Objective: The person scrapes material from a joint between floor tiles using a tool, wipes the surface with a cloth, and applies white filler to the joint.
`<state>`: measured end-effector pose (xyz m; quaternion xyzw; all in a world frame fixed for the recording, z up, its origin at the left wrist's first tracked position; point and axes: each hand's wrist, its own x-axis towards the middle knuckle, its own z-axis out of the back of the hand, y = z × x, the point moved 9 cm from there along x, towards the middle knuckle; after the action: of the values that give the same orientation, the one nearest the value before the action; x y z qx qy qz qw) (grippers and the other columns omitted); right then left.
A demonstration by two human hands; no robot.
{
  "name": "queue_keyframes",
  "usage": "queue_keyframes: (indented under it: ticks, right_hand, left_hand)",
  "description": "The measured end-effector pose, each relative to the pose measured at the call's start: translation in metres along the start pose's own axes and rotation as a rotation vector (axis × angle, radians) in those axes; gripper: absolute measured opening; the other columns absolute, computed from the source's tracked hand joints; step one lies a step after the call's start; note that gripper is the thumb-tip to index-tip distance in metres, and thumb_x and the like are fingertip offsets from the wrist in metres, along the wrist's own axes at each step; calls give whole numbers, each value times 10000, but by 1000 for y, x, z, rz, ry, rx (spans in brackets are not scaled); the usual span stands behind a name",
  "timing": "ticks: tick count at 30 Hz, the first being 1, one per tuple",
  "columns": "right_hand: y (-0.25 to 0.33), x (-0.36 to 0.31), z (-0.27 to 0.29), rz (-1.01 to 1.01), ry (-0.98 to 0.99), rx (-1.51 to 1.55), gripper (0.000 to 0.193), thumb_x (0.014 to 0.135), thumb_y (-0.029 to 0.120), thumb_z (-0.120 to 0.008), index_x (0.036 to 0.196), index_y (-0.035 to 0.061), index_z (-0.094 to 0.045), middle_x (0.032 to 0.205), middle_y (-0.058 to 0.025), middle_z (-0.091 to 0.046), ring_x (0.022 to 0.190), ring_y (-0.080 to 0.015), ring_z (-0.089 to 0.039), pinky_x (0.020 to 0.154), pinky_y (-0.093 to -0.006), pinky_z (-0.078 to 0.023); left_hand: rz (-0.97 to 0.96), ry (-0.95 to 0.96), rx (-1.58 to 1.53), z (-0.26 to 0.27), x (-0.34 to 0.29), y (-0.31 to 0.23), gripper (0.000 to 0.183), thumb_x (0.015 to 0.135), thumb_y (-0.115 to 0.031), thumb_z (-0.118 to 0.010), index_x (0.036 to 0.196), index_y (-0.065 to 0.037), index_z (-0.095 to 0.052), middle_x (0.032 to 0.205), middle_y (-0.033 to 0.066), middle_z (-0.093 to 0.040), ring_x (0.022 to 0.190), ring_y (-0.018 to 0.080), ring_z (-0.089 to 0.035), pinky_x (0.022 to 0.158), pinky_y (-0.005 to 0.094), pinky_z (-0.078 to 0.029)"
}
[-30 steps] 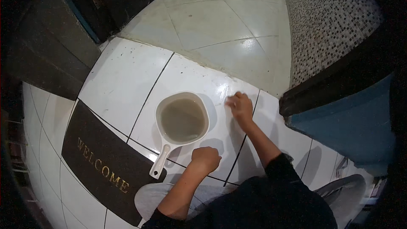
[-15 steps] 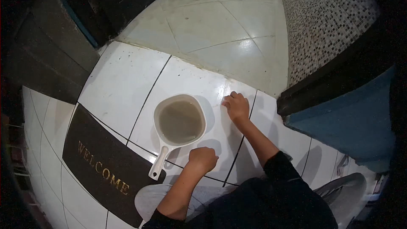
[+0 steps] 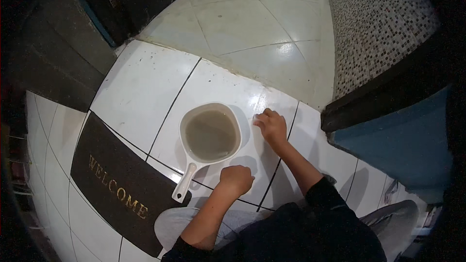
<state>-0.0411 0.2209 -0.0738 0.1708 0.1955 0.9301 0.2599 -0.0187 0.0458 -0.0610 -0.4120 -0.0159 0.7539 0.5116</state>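
Doormat (image 3: 114, 184), dark with gold lettering, lay along the left edge of the white tiled floor (image 3: 141, 87). Just right of it we had a white dipper (image 3: 209, 138) with a long handle, holding murky water, sitting on the tiles with its handle over the mat's corner. Our left hand (image 3: 236, 179) rested as a closed fist on the floor near that handle, gripping nothing visible. Our right hand (image 3: 272, 127) pressed fingers-down on the tile beside the dipper's rim; whether it pinched anything, we could not tell.
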Motion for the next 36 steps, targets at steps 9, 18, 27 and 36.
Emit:
queue_keyframes:
  ticks: [9, 18, 27, 36]
  right_hand:
    - [-13, 39, -5, -97, -17, -139, 94, 711, 197, -679, 753, 115, -660, 842, -65, -579, 810, -269, -576, 662, -436, -436]
    - [8, 36, 5, -69, 61, -195, 78, 737, 199, -660, 799, 165, -692, 862, -56, -602, 849, -270, -575, 671, -426, -449]
    - [17, -6, -16, -32, 148, -149, 114, 723, 205, -672, 822, 148, -681, 877, -23, -598, 859, -234, -576, 689, -423, -439]
    - [24, 1, -20, 23, 122, -252, 103, 749, 218, -640, 783, 121, -637, 867, -42, -572, 844, -237, -568, 695, -432, -405]
  left_hand:
    - [36, 35, 0, -3, 10, 4, 362, 886, -351, -493, 944, -21, -628, 931, 177, -645, 903, 343, -614, 770, 461, -479]
    - [40, -7, 16, 0, 4, 1, 326, 866, -334, -520, 908, -51, -677, 929, 149, -664, 895, 311, -635, 751, 423, -497]
    - [16, -55, 17, 7, -1, 0, 320, 867, -331, -523, 900, -53, -678, 934, 153, -664, 894, 305, -637, 743, 416, -500]
    - [61, -52, 22, 6, 1, 10, 326, 876, -334, -516, 897, -50, -676, 924, 149, -667, 890, 305, -639, 745, 416, -500]
